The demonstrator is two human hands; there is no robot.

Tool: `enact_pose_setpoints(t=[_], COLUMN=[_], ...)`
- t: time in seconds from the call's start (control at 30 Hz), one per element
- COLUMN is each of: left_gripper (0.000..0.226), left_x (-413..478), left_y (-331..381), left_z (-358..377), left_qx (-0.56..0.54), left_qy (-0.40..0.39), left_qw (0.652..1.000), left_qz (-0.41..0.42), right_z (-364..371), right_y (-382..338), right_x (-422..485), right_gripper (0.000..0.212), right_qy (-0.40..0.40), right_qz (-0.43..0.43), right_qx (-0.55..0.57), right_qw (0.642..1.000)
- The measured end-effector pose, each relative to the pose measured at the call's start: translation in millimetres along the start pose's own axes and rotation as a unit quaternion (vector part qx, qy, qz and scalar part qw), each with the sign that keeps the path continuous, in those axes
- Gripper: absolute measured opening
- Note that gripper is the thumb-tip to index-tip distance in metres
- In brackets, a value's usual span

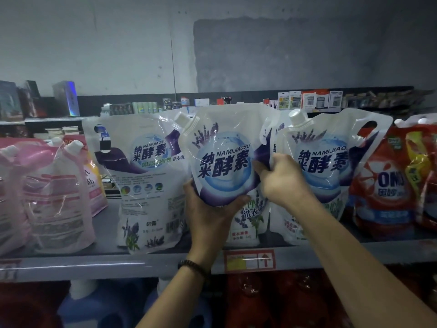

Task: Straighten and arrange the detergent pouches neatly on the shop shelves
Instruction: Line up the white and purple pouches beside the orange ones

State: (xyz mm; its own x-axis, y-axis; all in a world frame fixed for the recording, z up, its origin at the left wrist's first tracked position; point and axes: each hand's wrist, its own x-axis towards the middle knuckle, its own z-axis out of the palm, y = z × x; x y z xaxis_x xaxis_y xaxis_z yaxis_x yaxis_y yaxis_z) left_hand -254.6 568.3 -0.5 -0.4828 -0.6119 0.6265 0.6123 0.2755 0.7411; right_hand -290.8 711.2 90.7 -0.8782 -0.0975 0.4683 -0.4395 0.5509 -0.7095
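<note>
A white and purple detergent pouch (pixel 224 157) with a lavender print is raised above the grey shelf (pixel 94 263), in front of the row. My left hand (pixel 210 209) cups its bottom from below, fingers curled round the base. My right hand (pixel 281 178) grips its right edge. Behind it stands another pouch (pixel 250 216), mostly hidden. A matching pouch (pixel 142 181) stands to the left with its back label showing, and a third (pixel 331 162) stands to the right.
Pink pouches (pixel 52 190) fill the shelf's left end and red pouches (pixel 387 185) its right end. A red price tag (pixel 249 260) sits on the shelf edge. Small boxed goods (pixel 309 100) line a far shelf. Bottles (pixel 99 304) stand below.
</note>
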Motion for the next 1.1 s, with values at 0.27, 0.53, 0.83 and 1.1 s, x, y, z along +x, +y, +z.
enact_pose_setpoints(t=[0.27,0.53,0.83,1.1], left_gripper=[0.097,0.104,0.106,0.104], left_x=[-4.7,-10.0,-15.9,-17.7], left_y=[0.5,6.0,7.9,10.4], left_z=[-8.5,-13.4,-6.1,-8.9], left_qx=[0.004,0.030,0.042,0.048], left_qy=[-0.058,-0.097,-0.098,-0.123], left_qw=[0.998,0.995,0.994,0.991], left_qz=[-0.015,-0.016,-0.018,-0.013], right_z=[-15.4,-8.0,-14.4,-4.4], right_y=[19.4,39.8,45.0,39.1], right_x=[-15.2,-23.3,-45.9,-71.6], right_gripper=[0.010,0.019,0.037,0.023], right_qy=[0.095,0.183,0.224,0.154], right_qz=[-0.095,-0.146,-0.135,-0.114], right_qx=[-0.058,-0.025,0.008,0.114], right_qw=[0.989,0.972,0.965,0.975])
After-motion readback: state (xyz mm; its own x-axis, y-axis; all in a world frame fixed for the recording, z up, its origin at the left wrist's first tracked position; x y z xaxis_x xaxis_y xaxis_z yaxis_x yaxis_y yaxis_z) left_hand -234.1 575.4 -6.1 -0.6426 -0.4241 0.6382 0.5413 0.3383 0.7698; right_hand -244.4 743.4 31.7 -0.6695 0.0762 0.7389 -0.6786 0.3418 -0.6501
